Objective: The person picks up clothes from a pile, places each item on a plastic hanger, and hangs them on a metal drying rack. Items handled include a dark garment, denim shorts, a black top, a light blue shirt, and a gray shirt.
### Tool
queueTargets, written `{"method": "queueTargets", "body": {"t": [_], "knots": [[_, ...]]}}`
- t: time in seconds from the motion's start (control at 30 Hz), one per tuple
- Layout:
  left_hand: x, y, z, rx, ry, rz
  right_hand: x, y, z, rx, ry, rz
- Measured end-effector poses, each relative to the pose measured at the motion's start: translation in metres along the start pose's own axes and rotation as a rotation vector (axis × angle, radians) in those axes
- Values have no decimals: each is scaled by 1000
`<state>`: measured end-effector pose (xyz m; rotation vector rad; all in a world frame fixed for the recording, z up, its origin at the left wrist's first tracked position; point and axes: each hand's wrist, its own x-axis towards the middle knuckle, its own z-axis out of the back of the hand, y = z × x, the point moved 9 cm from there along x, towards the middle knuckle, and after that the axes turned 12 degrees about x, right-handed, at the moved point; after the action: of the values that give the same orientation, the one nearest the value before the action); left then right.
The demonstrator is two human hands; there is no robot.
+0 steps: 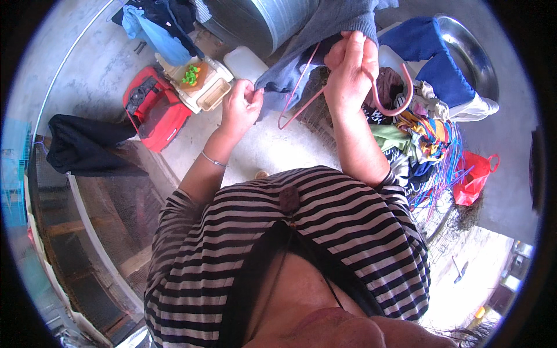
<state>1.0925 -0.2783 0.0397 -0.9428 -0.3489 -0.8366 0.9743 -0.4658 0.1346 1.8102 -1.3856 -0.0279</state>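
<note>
A grey-blue knitted garment (322, 26) hangs between my hands at the top of the head view. My left hand (242, 102) pinches one edge of it between thumb and fingers. My right hand (353, 65) is closed on its ribbed band and on a pink clothes hanger (290, 106). One end of the hanger reaches into the garment; its hook (394, 111) sticks out to the right of my wrist. The part inside the cloth and in my right palm is hidden.
Mixed clothes (428, 130) are heaped at right, near a metal basin (476, 56), blue cloth (450, 74) and a red bag (472, 178). At left are a red toy car (159, 115), a cream plastic toy tray (215, 93) and dark hanging cloth (87, 141). A metal tub (278, 17) stands ahead.
</note>
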Motion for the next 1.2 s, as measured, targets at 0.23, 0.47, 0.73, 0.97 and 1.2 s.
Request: {"method": "queueTargets", "body": {"t": [0.23, 0.47, 0.73, 0.97, 1.2], "knots": [[-11, 26, -16, -171, 149, 244, 10, -7, -15, -216, 46, -55], [-46, 17, -45, -375, 738, 394, 31, -31, 21, -24, -75, 23], [-28, 9, -16, -154, 681, 251, 22, -24, -12, -166, -45, 259], [-14, 35, 5, 172, 796, 238, 37, -58, -18, -5, -107, 115], [-29, 59, 16, -347, 864, 417, 24, -82, -48, -185, -151, 276]]}}
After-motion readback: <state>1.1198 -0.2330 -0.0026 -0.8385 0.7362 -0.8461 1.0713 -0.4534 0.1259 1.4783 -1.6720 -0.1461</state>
